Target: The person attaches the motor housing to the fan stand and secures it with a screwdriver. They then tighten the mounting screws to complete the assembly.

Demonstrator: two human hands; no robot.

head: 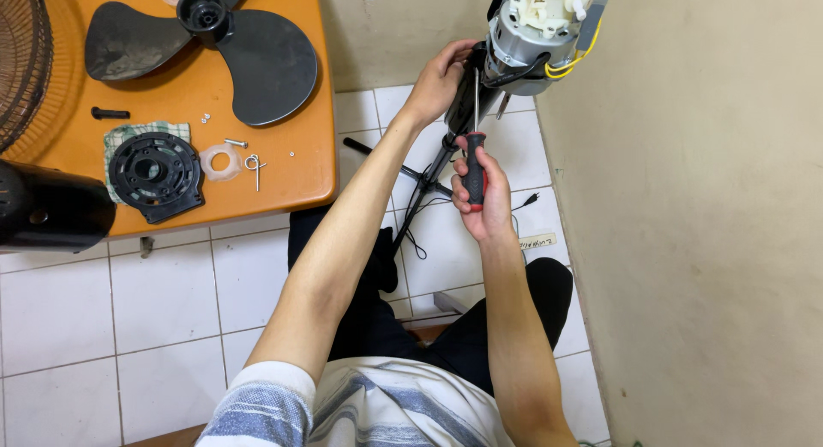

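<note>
My right hand (480, 194) grips a screwdriver (474, 160) with a black and red handle, its shaft pointing up to the underside of a fan motor (536, 27). The motor is bare, with a grey metal body, a white plastic top and yellow wires. My left hand (441, 74) holds the black neck of the fan stand just below the motor. The stand's black pole (424, 186) runs down to the tiled floor between my knees.
An orange table (193, 104) at the left carries a black fan blade (223, 44), a round black plastic part (153, 171) on a cloth, a clear ring, a pin and small screws. A wire grille (21, 61) and a black housing (47, 209) sit at the left edge. A beige wall stands close on the right.
</note>
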